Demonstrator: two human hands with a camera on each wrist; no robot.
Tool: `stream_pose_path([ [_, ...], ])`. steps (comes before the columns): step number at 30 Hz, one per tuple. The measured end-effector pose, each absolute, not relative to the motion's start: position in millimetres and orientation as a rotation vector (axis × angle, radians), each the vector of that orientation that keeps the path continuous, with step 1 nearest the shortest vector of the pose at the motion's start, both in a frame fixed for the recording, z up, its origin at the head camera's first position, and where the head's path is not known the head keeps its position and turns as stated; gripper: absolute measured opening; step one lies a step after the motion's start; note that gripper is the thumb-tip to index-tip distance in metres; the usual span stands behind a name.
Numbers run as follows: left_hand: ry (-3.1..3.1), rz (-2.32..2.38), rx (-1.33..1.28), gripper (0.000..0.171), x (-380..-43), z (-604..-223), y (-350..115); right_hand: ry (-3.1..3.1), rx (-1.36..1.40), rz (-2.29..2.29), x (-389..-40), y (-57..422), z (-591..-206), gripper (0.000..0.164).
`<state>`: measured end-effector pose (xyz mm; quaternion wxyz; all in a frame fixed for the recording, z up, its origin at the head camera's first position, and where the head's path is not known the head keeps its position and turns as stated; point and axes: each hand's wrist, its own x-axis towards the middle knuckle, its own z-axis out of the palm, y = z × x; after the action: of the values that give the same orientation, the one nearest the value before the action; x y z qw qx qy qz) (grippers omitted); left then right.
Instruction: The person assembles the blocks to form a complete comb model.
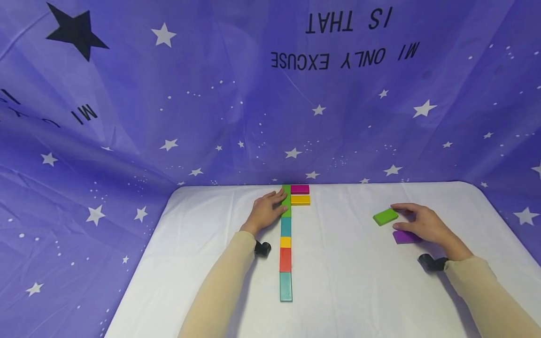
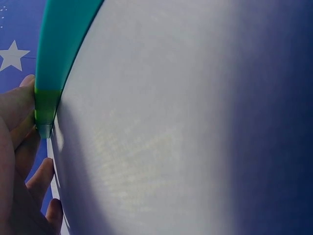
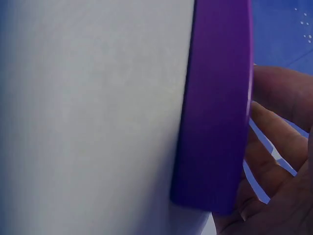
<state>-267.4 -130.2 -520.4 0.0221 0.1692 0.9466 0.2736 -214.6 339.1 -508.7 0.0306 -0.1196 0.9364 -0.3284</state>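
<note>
In the head view a straight line of coloured blocks runs down the table, with a green block (image 1: 286, 202) at its far end. My left hand (image 1: 266, 210) rests against that block from the left, fingertips and thumb on it. Below it come blue (image 1: 286, 226), yellow (image 1: 285, 242), red (image 1: 285, 259) and teal (image 1: 286, 286) blocks. Over on the right, my right hand (image 1: 427, 225) spreads around a loose green block (image 1: 385, 217), its index fingertip at the corner. Its thumb is above a purple block (image 1: 406, 237), which also fills much of the right wrist view.
A magenta block (image 1: 300, 189) and a yellow block (image 1: 300, 200) stick out rightward from the line's far end. White cloth (image 1: 346, 272) covers the table, and a purple star-patterned curtain (image 1: 236, 117) hangs behind its back edge.
</note>
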Motion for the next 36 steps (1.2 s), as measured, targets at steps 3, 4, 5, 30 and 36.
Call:
stream_pose_path([
  [3,2.93,0.856,0.52,0.05,-267.2,-520.0,-130.1,2.89,-0.38,-0.992,-216.7,336.5,-509.2,0.059],
  [4,2.931,0.856,0.52,0.05,-267.3,-520.0,-130.1,2.889,-0.382,-0.987,-217.3,335.4,-509.2,0.058],
  [5,2.933,0.852,0.52,0.051,-267.5,-520.3,-130.0,2.89,-0.382,-0.977,-217.8,334.3,-509.2,0.058],
  [30,2.931,0.844,0.523,0.051,-268.2,-522.3,-131.0,2.896,-0.377,-0.902,-219.4,330.9,-509.0,0.046],
  [36,2.928,0.855,0.524,0.051,-267.9,-522.2,-131.1,2.907,-0.362,-0.917,-217.4,328.7,-507.6,0.045],
])
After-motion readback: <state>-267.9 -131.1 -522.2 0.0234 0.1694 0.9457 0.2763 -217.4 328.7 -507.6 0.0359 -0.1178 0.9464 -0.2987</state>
